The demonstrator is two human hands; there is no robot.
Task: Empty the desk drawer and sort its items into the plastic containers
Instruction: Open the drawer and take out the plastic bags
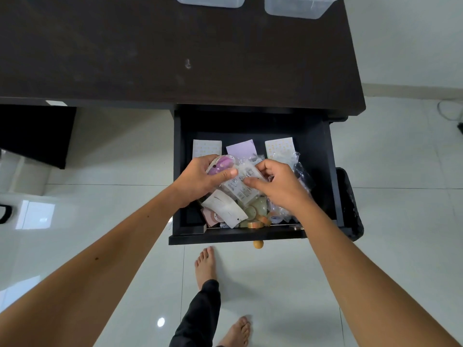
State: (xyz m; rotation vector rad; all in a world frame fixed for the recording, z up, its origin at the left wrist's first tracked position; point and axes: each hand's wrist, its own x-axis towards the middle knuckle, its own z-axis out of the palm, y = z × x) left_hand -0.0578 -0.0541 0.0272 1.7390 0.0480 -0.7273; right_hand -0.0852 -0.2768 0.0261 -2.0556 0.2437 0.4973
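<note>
Both hands reach into the open drawer (333,171). The left hand (200,179) curls its grip around a purple packet (221,163), while the right hand (278,184) pinches a clear labelled packet (244,182) between them. Two plastic containers (298,7) sit well apart, far back on the worktop (150,51).

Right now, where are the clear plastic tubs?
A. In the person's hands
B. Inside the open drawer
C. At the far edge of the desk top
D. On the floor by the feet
C: two clear tubs sit at the far edge of the dark desk, while both hands work inside the open drawer.
</note>
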